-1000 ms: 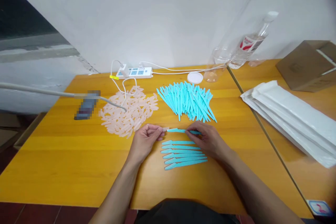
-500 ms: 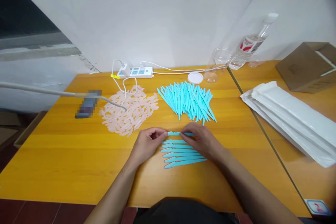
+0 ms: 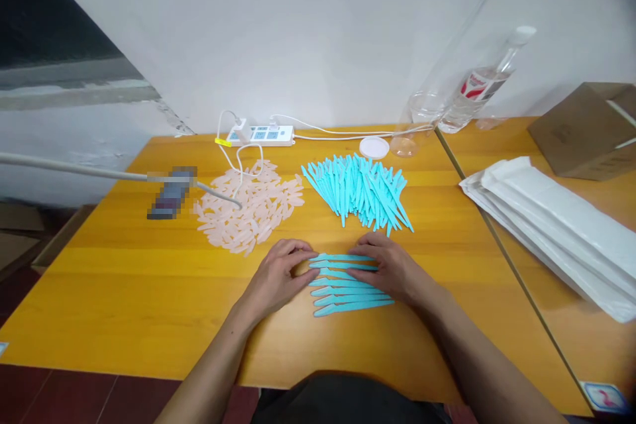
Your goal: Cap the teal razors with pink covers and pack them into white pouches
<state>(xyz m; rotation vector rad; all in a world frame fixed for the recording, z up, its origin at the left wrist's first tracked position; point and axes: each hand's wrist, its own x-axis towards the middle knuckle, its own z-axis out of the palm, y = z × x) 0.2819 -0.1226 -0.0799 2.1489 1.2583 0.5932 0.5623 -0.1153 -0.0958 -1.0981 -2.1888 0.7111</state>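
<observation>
Several turquoise eyebrow razors [image 3: 352,291] lie side by side in a row on the table in front of me, with their notched blade ends to the left. My left hand [image 3: 278,277] is at those left ends, thumb and forefinger closed around the farthest few razors. From the right, my right hand [image 3: 392,268] spans the same razors between thumb and fingers, covering their handle ends. Beyond the hands lies a loose pile of turquoise eyebrow razors [image 3: 355,189]. To its left is a spread heap of small pale pink pieces [image 3: 253,212], which look like blade caps.
A white power strip [image 3: 268,136] with cables stands by the wall. Nearby are a round white lid [image 3: 374,147], a clear plastic jar [image 3: 417,122] and a bottle [image 3: 474,96]. White plastic packages [image 3: 561,232] and a cardboard box [image 3: 586,129] occupy the right. A blurred phone-like object [image 3: 171,193] lies left.
The razor between my fingertips has come down against the far end of the row. Both hands have spread from a fingertip pinch to span several razors. The view shifted slightly.
</observation>
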